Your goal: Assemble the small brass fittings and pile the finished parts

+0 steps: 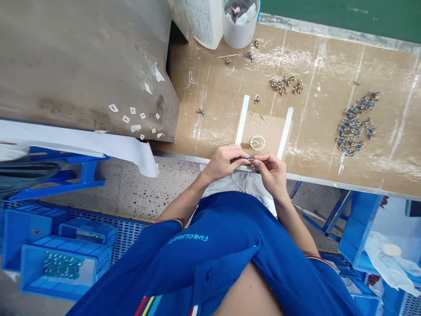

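Observation:
At the near edge of the table, my left hand and my right hand meet fingertip to fingertip. Both pinch a small dark metal piece; the fingers cover most of it, so its exact kind does not show. Just beyond my fingers lies a thin pale ring on a cardboard patch bordered by two white strips. Farther out, a single small metal part sits above the patch, and a cluster of brass-coloured parts lies behind it.
A large pile of blue-and-brass parts spreads on the right. One similar part lies at left. A white tub stands at the back beside a white container. A grey metal box fills the left; blue bins are below.

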{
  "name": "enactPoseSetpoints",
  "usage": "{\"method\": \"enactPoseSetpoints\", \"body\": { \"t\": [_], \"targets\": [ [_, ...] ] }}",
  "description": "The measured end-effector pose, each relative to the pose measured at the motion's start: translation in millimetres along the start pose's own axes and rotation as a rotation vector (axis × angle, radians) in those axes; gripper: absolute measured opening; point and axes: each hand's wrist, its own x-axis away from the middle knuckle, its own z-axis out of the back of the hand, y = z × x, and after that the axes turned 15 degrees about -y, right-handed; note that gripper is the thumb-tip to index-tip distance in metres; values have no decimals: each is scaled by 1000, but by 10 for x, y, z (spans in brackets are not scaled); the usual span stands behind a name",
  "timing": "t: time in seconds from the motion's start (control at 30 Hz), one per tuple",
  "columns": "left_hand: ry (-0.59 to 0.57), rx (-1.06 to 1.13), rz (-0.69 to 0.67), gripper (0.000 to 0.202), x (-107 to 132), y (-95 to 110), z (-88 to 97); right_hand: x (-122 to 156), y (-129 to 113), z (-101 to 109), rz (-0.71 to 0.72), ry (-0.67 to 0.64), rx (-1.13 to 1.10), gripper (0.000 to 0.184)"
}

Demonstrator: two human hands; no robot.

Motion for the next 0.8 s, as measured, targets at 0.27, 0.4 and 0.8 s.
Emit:
{"method": "enactPoseSetpoints", "body": {
  "t": [0.27,0.4,0.8],
  "targets": [
    [-47,-124,-42,32,-6,-34,1,-40,12,57,8,-137,52,23],
    [-88,-162,-40,31,0,-58,2,-53,-25,71,24,-186,137,18],
    [-151,-192,23,32,18,-57,33,-90,-6,65,31,-209,268,19]
  ]
}}
